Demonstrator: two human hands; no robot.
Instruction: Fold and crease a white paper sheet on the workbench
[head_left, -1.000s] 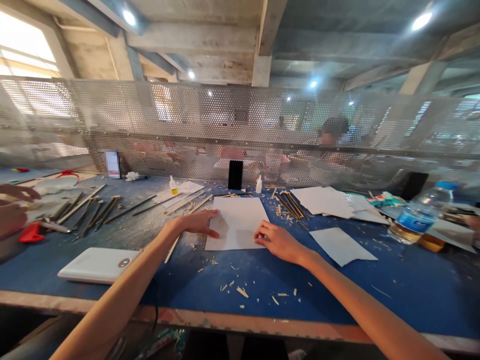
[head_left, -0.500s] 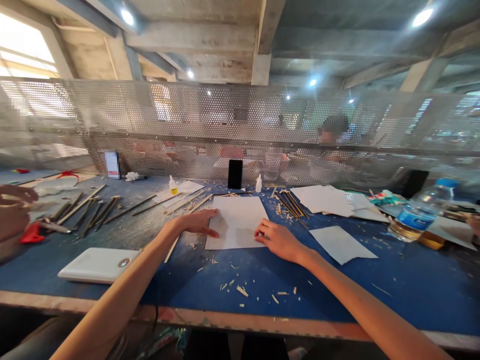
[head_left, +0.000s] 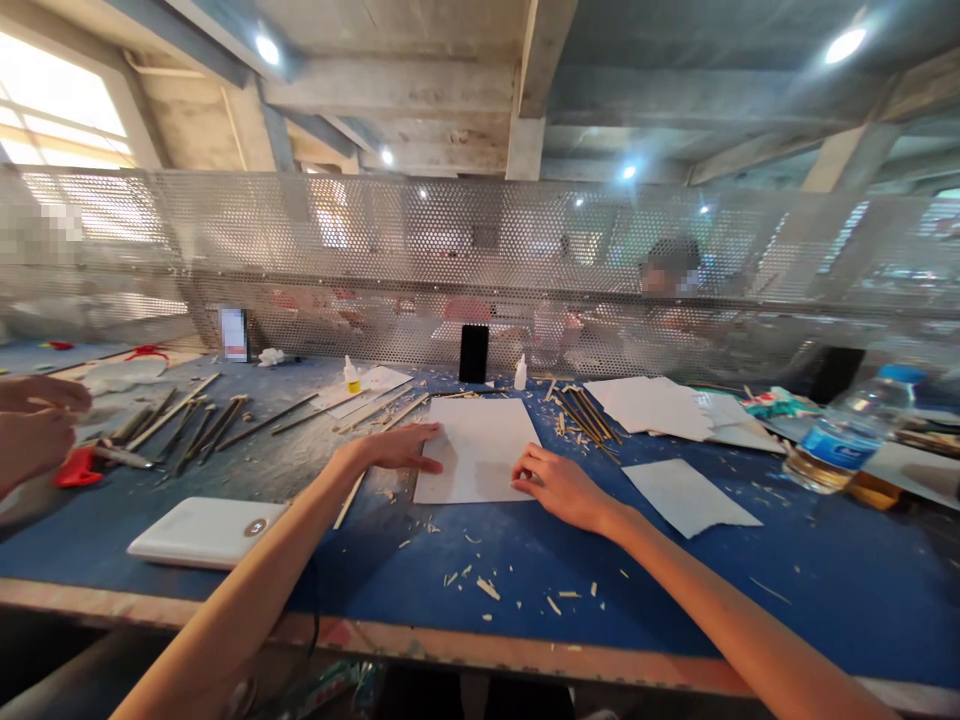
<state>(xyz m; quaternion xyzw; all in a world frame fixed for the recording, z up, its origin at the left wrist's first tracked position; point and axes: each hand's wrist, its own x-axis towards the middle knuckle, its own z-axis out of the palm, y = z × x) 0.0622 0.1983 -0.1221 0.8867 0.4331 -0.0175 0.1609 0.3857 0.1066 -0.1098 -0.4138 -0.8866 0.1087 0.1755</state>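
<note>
Sheet [head_left: 480, 455]: flat on desk [head_left: 600, 590], between the hands; left hand [head_left: 397, 447], fingers spread at one edge, seemingly steadying it; right hand [head_left: 555, 482], fingers curled at the other, any pinch unclear.

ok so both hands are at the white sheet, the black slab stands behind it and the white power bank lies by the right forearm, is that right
No, the head view shows the white power bank by the left forearm. The left hand and right hand are at the white sheet, with the black slab standing behind it.
</note>
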